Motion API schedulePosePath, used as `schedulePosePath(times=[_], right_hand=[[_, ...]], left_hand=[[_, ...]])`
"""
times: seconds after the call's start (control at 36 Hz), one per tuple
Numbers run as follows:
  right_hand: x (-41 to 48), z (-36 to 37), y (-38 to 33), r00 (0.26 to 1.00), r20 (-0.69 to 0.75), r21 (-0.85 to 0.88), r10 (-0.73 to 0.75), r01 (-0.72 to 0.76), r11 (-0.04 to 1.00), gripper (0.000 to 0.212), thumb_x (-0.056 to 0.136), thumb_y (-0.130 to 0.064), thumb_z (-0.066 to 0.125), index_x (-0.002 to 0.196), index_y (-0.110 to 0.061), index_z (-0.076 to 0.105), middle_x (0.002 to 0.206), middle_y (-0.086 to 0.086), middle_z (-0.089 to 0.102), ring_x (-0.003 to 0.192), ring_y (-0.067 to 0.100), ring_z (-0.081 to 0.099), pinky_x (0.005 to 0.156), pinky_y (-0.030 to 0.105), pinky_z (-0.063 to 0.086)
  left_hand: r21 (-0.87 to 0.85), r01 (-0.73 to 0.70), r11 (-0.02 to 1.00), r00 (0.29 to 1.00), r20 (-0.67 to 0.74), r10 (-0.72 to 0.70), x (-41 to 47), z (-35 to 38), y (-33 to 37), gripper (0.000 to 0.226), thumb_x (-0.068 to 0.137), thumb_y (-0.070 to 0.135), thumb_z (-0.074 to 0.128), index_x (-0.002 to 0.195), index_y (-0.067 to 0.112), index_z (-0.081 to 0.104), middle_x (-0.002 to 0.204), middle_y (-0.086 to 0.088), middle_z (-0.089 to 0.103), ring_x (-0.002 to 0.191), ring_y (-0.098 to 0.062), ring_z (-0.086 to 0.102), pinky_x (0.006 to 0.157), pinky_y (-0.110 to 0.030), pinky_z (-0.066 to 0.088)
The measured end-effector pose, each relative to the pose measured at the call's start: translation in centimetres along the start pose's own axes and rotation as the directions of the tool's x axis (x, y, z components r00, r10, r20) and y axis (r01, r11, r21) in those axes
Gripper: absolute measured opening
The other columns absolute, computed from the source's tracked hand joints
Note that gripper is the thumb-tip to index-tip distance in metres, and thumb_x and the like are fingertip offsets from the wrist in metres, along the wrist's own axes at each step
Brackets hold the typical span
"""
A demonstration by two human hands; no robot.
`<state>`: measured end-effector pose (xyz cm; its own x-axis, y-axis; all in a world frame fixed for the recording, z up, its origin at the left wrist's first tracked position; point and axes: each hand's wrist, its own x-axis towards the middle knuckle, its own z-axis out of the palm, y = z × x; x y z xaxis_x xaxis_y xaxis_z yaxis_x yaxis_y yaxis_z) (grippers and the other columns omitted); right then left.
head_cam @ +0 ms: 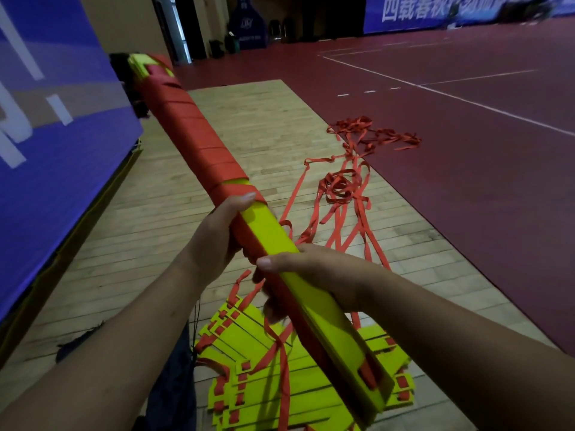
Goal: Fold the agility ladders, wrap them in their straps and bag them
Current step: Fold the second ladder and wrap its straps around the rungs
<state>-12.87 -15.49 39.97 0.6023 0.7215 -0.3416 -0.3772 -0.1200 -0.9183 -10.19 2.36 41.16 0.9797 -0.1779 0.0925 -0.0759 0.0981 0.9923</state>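
Note:
A stacked bundle of yellow ladder rungs (314, 293) slants from lower right to upper left. Its far half is wound tightly in red strap (189, 132). My left hand (214, 237) grips the bundle at the edge of the wrapped part, thumb on top. My right hand (298, 275) holds the bare yellow part lower down, fingers curled round it and the strap. A loose red strap tail (281, 362) hangs from the bundle. On the floor below lies a second pile of yellow rungs (264, 387) with red strap threaded through them.
Tangled red straps (345, 185) trail across the wooden floor strip (249, 126) onto the dark red court (466, 150). A blue padded banner (53, 150) runs along the left. A dark bag (174, 384) lies by my left forearm.

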Motion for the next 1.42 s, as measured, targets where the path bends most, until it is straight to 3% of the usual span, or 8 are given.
schedulePosePath(times=[0.08,0.33,0.56,0.75,0.92,1.14,1.19,1.42], right_hand=[[-0.1,0.7,-0.4,0.995,0.088,0.099,-0.035,0.026,0.995,0.033,0.093,-0.026,0.063,0.113,-0.003,0.052,0.081,0.012,0.064,0.067,0.025,0.066,0.065,0.034,0.059],[0.1,-0.5,-0.4,0.867,-0.423,-0.364,-0.262,0.102,0.926,0.023,0.091,-0.024,0.074,0.096,-0.008,0.059,0.074,0.015,0.064,0.056,0.026,0.062,0.051,0.033,0.054],[0.7,0.0,0.8,0.7,-0.481,-0.86,-0.528,-0.258,0.441,0.025,0.096,-0.036,0.059,0.11,-0.019,0.047,0.09,-0.003,0.057,0.076,0.017,0.059,0.063,0.032,0.046],[0.9,0.5,0.7,0.826,-0.373,-0.75,-0.423,0.0,0.662,0.032,0.095,-0.035,0.063,0.118,-0.02,0.046,0.094,0.001,0.06,0.077,0.016,0.063,0.062,0.033,0.053],[0.1,-0.2,-0.4,0.962,-0.251,-0.167,-0.107,0.066,0.984,0.056,0.081,-0.055,0.072,0.115,-0.012,0.064,0.094,0.006,0.074,0.084,0.024,0.07,0.073,0.036,0.057],[-0.2,0.4,-0.7,0.87,-0.419,-0.386,-0.259,0.087,0.918,0.036,0.088,-0.043,0.073,0.088,-0.007,0.069,0.068,0.004,0.068,0.057,0.016,0.066,0.054,0.028,0.053],[0.0,0.1,-0.3,0.83,-0.448,-0.495,-0.331,0.078,0.865,0.04,0.09,-0.042,0.072,0.085,-0.003,0.069,0.069,0.008,0.069,0.056,0.015,0.065,0.054,0.034,0.054],[0.6,0.2,0.7,0.751,-0.491,-0.686,-0.441,-0.022,0.727,0.029,0.089,-0.028,0.073,0.106,-0.014,0.053,0.095,0.005,0.064,0.081,0.02,0.068,0.075,0.044,0.06]], left_hand=[[0.001,0.003,1.0,1.0,0.0,-0.003,0.1,-0.1,0.0,0.039,0.076,0.042,0.059,0.088,0.006,0.068,0.078,-0.006,0.067,0.07,-0.022,0.066,0.064,-0.03,0.053],[0.494,0.26,0.83,0.965,-0.148,-0.214,1.0,-0.9,0.1,0.08,0.078,0.081,0.051,0.089,0.005,0.072,0.08,-0.012,0.076,0.072,-0.03,0.074,0.084,-0.048,0.059],[0.256,0.181,0.949,0.973,-0.188,-0.135,0.7,1.5,-1.5,0.042,0.087,0.05,0.068,0.083,0.008,0.065,0.059,-0.003,0.057,0.061,-0.024,0.059,0.071,-0.041,0.052],[0.09,0.033,0.995,0.953,-0.303,-0.004,1.0,1.0,-1.1,0.036,0.078,0.052,0.065,0.059,0.021,0.068,0.06,0.001,0.059,0.057,-0.016,0.059,0.066,-0.034,0.049],[-0.152,-0.071,0.986,0.973,-0.229,0.035,1.3,0.3,-0.7,0.029,0.077,0.046,0.055,0.078,0.016,0.058,0.059,0.007,0.057,0.056,-0.009,0.059,0.054,-0.022,0.05],[0.14,0.265,0.954,0.96,-0.135,-0.246,1.6,-1.9,-0.1,0.088,0.063,0.08,0.06,0.113,0.007,0.065,0.099,-0.017,0.074,0.09,-0.033,0.073,0.091,-0.055,0.055],[0.261,0.37,0.892,0.929,-0.12,-0.351,1.5,-2.3,-0.1,0.099,0.066,0.088,0.055,0.106,-0.002,0.066,0.08,-0.018,0.071,0.071,-0.033,0.071,0.081,-0.049,0.059],[0.307,0.294,0.905,0.952,-0.179,-0.249,1.6,-0.2,-0.5,0.055,0.087,0.06,0.059,0.089,0.005,0.063,0.055,-0.003,0.057,0.048,-0.021,0.059,0.065,-0.037,0.052]])
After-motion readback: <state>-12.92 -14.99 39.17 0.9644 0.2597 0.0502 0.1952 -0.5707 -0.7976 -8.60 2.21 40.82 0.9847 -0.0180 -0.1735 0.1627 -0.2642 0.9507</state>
